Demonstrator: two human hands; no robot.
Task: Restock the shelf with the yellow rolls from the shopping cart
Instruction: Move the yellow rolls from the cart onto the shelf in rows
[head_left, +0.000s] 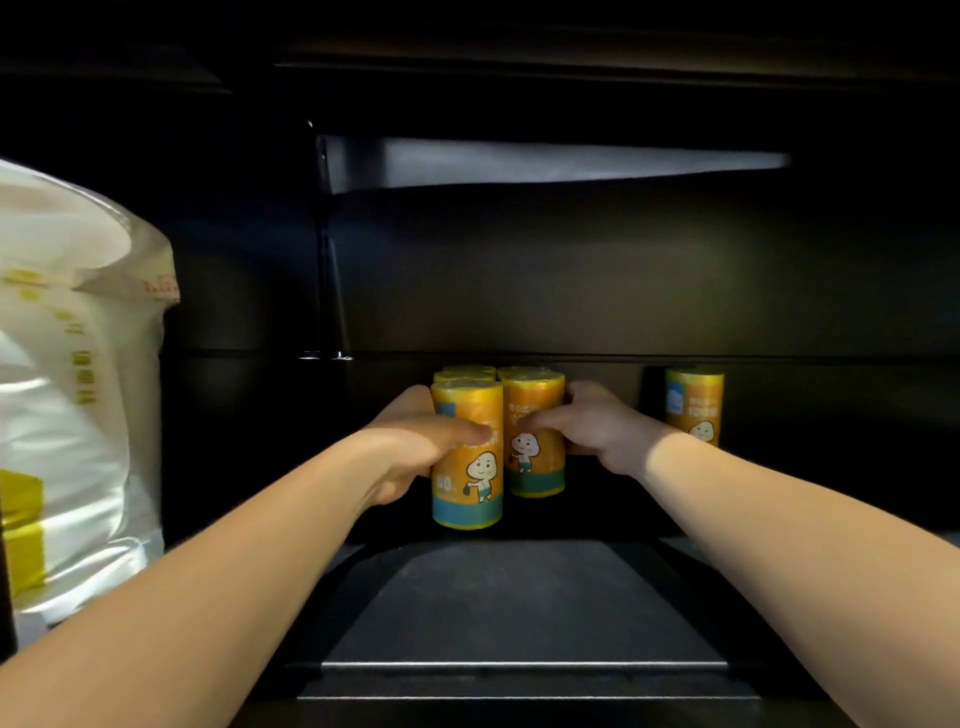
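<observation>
Several yellow rolls with a cartoon figure and a teal band stand upright in a cluster deep on the dark shelf (519, 597). My left hand (415, 452) grips the front left yellow roll (470, 483), thumb across its face. My right hand (592, 431) grips the yellow roll beside it (535, 462) from the right. Two more rolls (467, 373) stand behind them, mostly hidden. A single yellow roll (694, 405) stands apart at the back right. The shopping cart is out of view.
A large white plastic pack with yellow print (78, 389) fills the left side of the shelf, close to my left forearm. The dark back wall (571, 286) stands right behind the rolls. The upper shelf (519, 67) hangs overhead.
</observation>
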